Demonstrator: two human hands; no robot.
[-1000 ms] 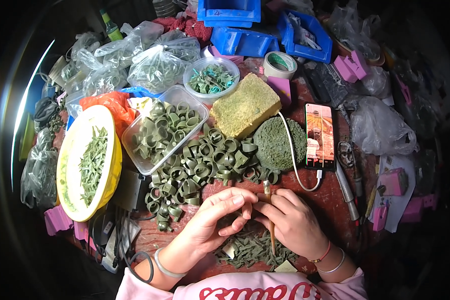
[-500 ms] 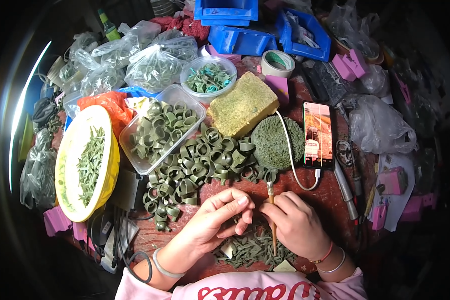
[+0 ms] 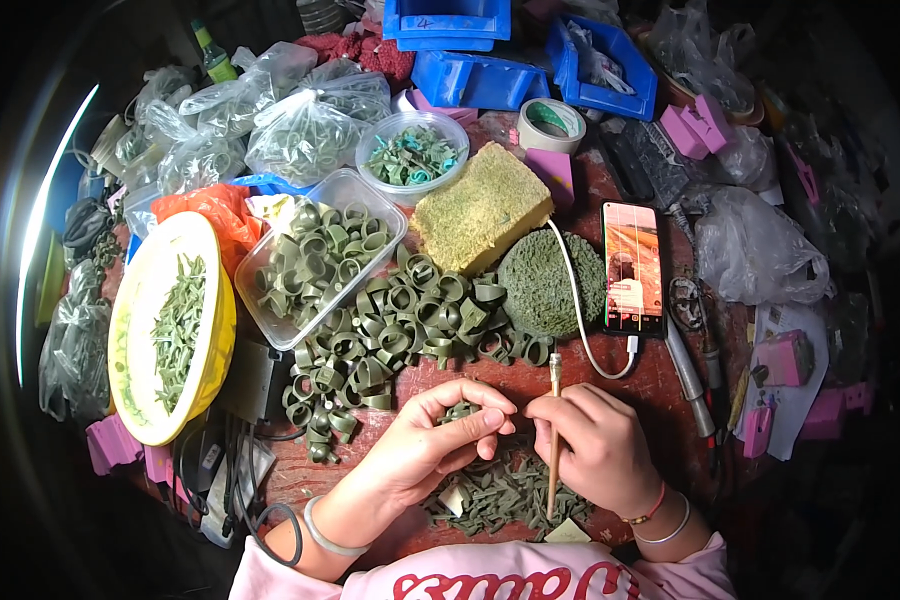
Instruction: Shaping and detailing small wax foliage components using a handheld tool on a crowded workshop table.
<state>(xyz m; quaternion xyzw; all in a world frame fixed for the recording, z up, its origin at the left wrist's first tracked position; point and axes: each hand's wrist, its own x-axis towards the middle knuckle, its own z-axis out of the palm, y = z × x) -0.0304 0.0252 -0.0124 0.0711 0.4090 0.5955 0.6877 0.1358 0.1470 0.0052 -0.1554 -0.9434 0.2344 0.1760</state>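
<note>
There is one view only, from a camera worn on the person's head, looking steeply down onto the red table (image 3: 660,390) right in front of them. It sits close: the left hand (image 3: 425,450) and right hand (image 3: 595,450) come up from the lower edge, with the pink sleeves at the very bottom. The far side of the table, with the blue bins (image 3: 490,70), lies at the top. The lens is a wide fisheye, so the edges curl and the corners go black; the yellow bowl (image 3: 215,340) at the left bends with the rim. The phone (image 3: 633,268) lies right of centre. No second view shares the scene.
</note>
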